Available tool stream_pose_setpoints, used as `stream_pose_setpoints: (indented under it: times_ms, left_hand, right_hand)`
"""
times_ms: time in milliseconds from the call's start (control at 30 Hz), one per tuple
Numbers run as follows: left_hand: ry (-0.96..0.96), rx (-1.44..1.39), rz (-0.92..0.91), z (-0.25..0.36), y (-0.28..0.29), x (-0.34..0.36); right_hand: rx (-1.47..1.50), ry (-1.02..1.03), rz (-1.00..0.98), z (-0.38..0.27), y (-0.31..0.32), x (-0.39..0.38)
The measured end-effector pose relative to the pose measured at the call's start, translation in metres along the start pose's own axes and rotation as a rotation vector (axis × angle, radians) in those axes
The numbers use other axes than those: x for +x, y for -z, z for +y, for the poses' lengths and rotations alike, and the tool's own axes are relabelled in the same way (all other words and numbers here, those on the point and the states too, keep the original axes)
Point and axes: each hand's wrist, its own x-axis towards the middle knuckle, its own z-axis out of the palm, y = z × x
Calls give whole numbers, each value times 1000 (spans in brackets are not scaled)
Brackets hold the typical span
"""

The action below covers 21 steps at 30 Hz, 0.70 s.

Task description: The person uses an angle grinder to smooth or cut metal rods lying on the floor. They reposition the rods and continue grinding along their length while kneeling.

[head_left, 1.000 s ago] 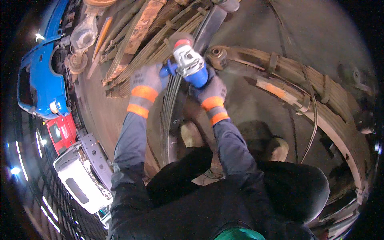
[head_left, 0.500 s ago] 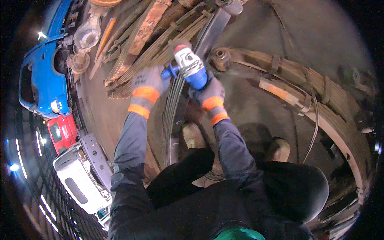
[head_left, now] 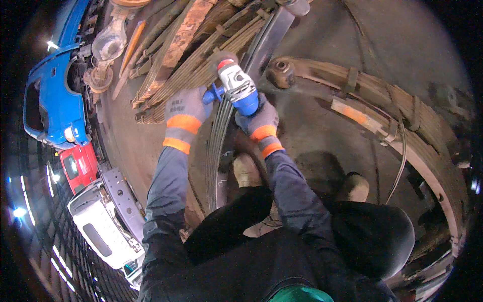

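An angle grinder [head_left: 239,85] with a blue body, pale head and red collar is held in both hands over a dark leaf spring [head_left: 217,143]. My left hand [head_left: 187,104], in a grey glove with orange bands, is closed round the blue side handle. My right hand [head_left: 260,119], gloved alike, wraps the rear of the blue body. A blurred round disc [head_left: 224,58] at the grinder's front lies over the spring's upper stretch. Whether it touches the metal I cannot tell.
Rusty leaf springs [head_left: 201,60] are piled at the far left. A large curved leaf spring [head_left: 407,110] with an eye end arcs round the right, a cable [head_left: 403,151] crossing it. My boots [head_left: 246,170] stand beside the dark spring. Blue [head_left: 55,95], red and white truck cabs stand at left.
The grinder has shifted slightly left and down within the view, with both hands still on it. The large curved spring appears a little farther right.
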Motion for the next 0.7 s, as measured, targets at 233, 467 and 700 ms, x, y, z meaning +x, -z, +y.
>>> stream_pose_setpoints:
  times_ms: [233, 467, 700]
  left_hand:
    - [-5, -37, 13, 20, 10, 2]
    - [-14, 0, -3, -9, -12, -2]
    - [-47, -66, 83, 11, -3, 8]
  right_hand:
    - [-11, 107, 79, 22, 10, 20]
    - [-33, -11, 36, 11, -17, 0]
    - [160, 116, 116, 46, -18, 30]
